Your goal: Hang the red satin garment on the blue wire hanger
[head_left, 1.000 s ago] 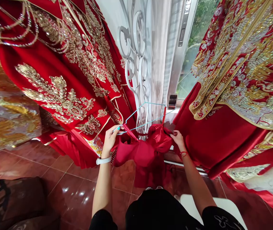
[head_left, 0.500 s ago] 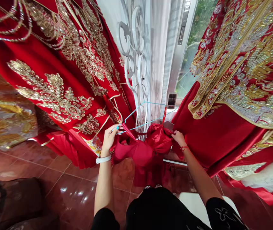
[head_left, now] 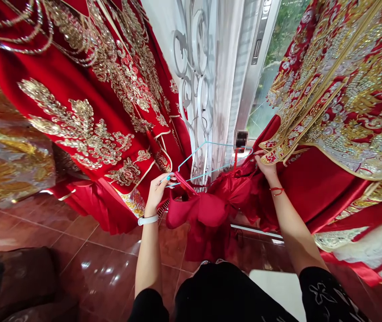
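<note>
A red satin dress [head_left: 212, 209] with moulded cups and thin straps hangs from a light blue wire hanger [head_left: 206, 142]. My left hand [head_left: 157, 192] is closed on the hanger's left corner, right beside the strap looped there. A second strap hangs near the hanger's right end. My right hand [head_left: 266, 167] pinches gathered red cloth of the dress at that side, close to the hanger's tip; its fingertips are partly hidden. The hanger's hook points up and away from me, in front of white scrolled ironwork [head_left: 196, 94].
Red gowns with gold beading [head_left: 87, 120] hang at left. A heavily beaded jacket [head_left: 345, 103] over red cloth crowds the right. A window [head_left: 263, 94] stands behind. Dark bags [head_left: 19, 281] lie on the tiled floor [head_left: 100, 259], and a white seat [head_left: 274, 290] is near my legs.
My right hand has moved up and to the right, drawing the dress's right side out towards the hanger's end. My left hand keeps its hold. The view has shifted slightly.
</note>
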{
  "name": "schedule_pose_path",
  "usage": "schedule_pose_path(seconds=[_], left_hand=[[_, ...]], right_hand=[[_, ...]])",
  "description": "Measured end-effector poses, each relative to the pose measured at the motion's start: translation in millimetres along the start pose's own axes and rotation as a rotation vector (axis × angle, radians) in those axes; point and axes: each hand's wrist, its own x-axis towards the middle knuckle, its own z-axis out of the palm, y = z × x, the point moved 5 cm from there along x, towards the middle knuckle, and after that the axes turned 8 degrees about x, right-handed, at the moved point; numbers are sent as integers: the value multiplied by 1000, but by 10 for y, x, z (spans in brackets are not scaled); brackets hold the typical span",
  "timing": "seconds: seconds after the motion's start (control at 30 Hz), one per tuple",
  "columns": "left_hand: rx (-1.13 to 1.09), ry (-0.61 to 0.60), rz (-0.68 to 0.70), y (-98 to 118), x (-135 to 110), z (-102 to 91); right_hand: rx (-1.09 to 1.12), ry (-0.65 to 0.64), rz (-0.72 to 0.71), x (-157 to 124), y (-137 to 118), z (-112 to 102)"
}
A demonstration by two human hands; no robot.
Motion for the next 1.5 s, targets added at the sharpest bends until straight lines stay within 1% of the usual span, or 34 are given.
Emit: schedule_pose_path(seconds=[0.13,0.2,0.33,0.43,0.57,0.63,0.7,0.73,0.77,0.87,0.93,1.03,1.13,1.23,1.33,1.43,1.5], left_hand=[[5,-15,9,-11,43,-19],[1,-23,3,-23,83,-40],[-13,7,-21,-41,166,-110],[-14,4,-32,-43,209,-146],[7,-22,-35,-46,237,-169],[17,-39,-34,-49,242,-174],[28,-51,-36,-50,240,-176],[33,-54,-35,-49,235,-175],[36,-55,-32,-46,229,-174],[17,-53,-17,-29,202,-149],[-10,-45,-10,-20,185,-121],[-24,-20,-8,-24,173,-80],[-12,-5,-4,-49,177,-56],[-15,0,6,-79,179,-51],[-30,0,13,-94,174,-49],[-40,14,16,-97,173,-44],[-48,29,16,-103,178,-40]], right_hand=[[167,91,162,-142,-16,42],[259,97,182,-258,-43,48],[355,125,56,-485,-126,-19],[335,127,-30,-557,-129,-56],[265,198,-158,-460,-112,-92],[258,206,-194,-370,-123,-73],[274,171,-205,-290,-172,-12],[279,132,-199,-261,-212,37],[279,73,-182,-240,-261,100],[259,-158,-93,-236,-435,322],[247,-245,-53,-256,-554,415],[166,-259,-75,-277,-707,453],[68,-280,-144,-324,-816,478],[36,-301,-211,-401,-891,508],[10,-324,-236,-452,-914,519],[-30,-397,-233,-461,-873,526],[-78,-429,-269,-456,-835,529]])
